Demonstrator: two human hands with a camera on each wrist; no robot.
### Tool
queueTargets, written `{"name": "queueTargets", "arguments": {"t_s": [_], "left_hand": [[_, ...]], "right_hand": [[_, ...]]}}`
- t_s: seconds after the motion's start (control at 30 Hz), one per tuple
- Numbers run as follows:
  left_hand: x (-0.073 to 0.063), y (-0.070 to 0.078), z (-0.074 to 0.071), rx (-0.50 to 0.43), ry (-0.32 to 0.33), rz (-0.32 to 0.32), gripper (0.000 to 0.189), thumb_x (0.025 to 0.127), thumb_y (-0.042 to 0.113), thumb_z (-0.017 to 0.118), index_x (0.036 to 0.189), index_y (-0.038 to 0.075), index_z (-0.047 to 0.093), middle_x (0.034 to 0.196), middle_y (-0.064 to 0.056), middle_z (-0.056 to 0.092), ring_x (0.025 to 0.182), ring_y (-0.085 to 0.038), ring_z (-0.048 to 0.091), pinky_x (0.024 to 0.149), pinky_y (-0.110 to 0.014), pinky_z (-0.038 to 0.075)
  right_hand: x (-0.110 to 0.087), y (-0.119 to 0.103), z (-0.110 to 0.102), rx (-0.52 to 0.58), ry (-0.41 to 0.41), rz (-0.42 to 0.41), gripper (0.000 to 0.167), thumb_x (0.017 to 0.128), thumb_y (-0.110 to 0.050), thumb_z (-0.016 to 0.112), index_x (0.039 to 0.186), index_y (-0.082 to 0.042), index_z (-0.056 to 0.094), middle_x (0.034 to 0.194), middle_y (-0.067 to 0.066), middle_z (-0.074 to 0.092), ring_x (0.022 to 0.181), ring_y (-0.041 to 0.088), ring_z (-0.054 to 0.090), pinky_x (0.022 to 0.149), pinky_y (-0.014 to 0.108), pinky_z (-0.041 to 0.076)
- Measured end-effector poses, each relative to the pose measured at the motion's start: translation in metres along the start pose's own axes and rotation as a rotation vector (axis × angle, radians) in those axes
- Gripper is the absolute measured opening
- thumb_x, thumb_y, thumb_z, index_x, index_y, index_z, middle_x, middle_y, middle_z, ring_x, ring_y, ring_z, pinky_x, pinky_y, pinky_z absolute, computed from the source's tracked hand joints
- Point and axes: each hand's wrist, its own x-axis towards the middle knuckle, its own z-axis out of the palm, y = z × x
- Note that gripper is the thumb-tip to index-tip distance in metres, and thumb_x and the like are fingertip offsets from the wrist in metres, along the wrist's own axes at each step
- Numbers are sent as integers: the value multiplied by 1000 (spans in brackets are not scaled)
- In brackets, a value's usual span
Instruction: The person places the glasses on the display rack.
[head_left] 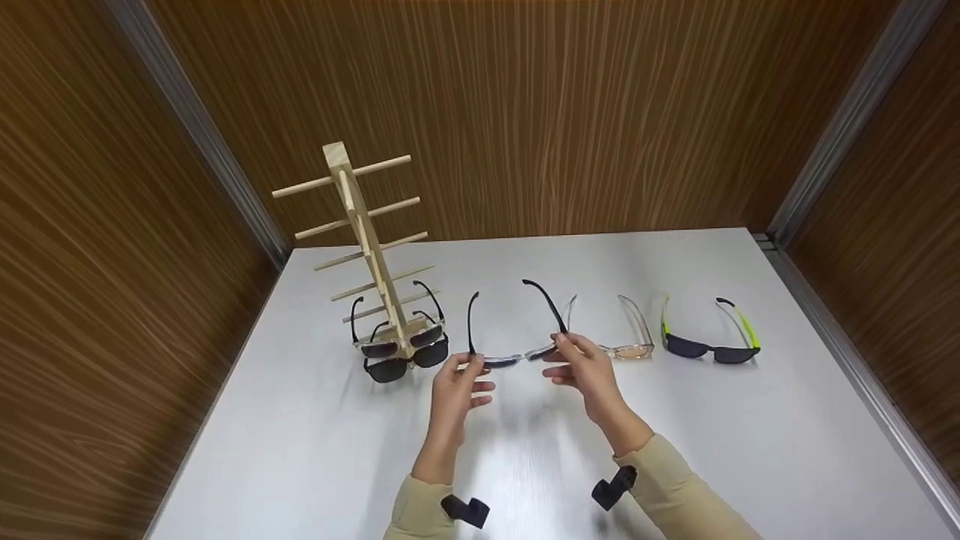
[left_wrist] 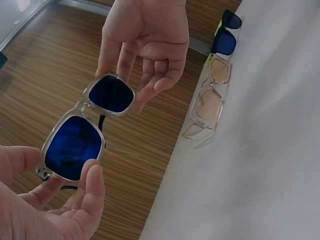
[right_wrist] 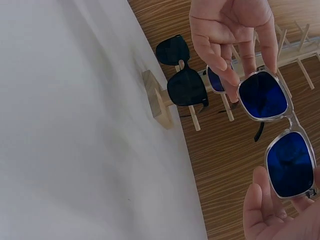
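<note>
Left hand (head_left: 454, 386): partly closed, thumb and fingers pinching one outer corner of the clear-framed sunglasses (head_left: 501, 362), the other fingers loose; of the two, it is nearer the wooden display rack (head_left: 377, 270).
Right hand (head_left: 589, 375): pinching the opposite corner in much the same way, farther right of the rack, its spare fingers slightly bent.
Held pair: up off the tabletop (head_left: 300, 450), to the right of the rack, black temples unfolded and pointing away from the person; seen from the wrists, the lenses are deep blue.
Beige sleeves (head_left: 424, 506): on both arms, a black device (head_left: 465, 511) at each cuff.
Rack: several cross rods on a post; low down sit a second clear-framed pair (head_left: 379, 350) and black sunglasses (head_left: 388, 370).
Peach-lensed glasses (head_left: 634, 351): on the tabletop, right of the rack, partly hidden by the right hand.
Yellow-green-templed sunglasses (head_left: 697, 349): farthest right of the rack, temples open.
Wood-grain panels (head_left: 525, 112): behind the rack and at both sides.
</note>
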Motion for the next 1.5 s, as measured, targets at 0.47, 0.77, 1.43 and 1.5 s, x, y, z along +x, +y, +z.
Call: {"name": "queueTargets", "arguments": {"t_s": [0.47, 0.77, 1.43, 1.5], "left_hand": [[-12, 16, -16, 55, 12, 65, 28, 93, 25, 58, 108, 1, 57, 87, -6, 65, 78, -32, 65, 64, -37, 55], [-23, 26, -28, 78, 8, 103, 27, 93, 25, 58, 104, 0, 58, 87, -7, 66, 78, -30, 64, 67, -39, 54], [-37, 39, -58, 53, 92, 141, 27, 93, 23, 58, 105, -1, 58, 91, -9, 66, 81, -31, 63, 68, -35, 54], [-37, 41, -61, 60, 102, 152, 28, 93, 24, 58, 106, -1, 58, 91, -10, 66, 81, -31, 63, 68, -35, 54]], "right_hand": [[-3, -10, 10, 12, -114, -5, 38, 91, -34, 60, 115, -5, 61, 99, 20, 65, 72, 25, 67, 63, 30, 54], [-6, -17, 19, 34, -172, -6, 44, 90, -37, 61, 118, -3, 58, 101, 22, 63, 74, 25, 67, 66, 31, 54], [-7, -31, 52, -31, -291, -45, 40, 91, -34, 59, 118, -4, 60, 96, 14, 67, 72, 24, 67, 67, 33, 54], [-7, -34, 57, -36, -298, -45, 40, 92, -34, 59, 118, -4, 60, 96, 14, 67, 72, 24, 67, 67, 33, 54]]}}
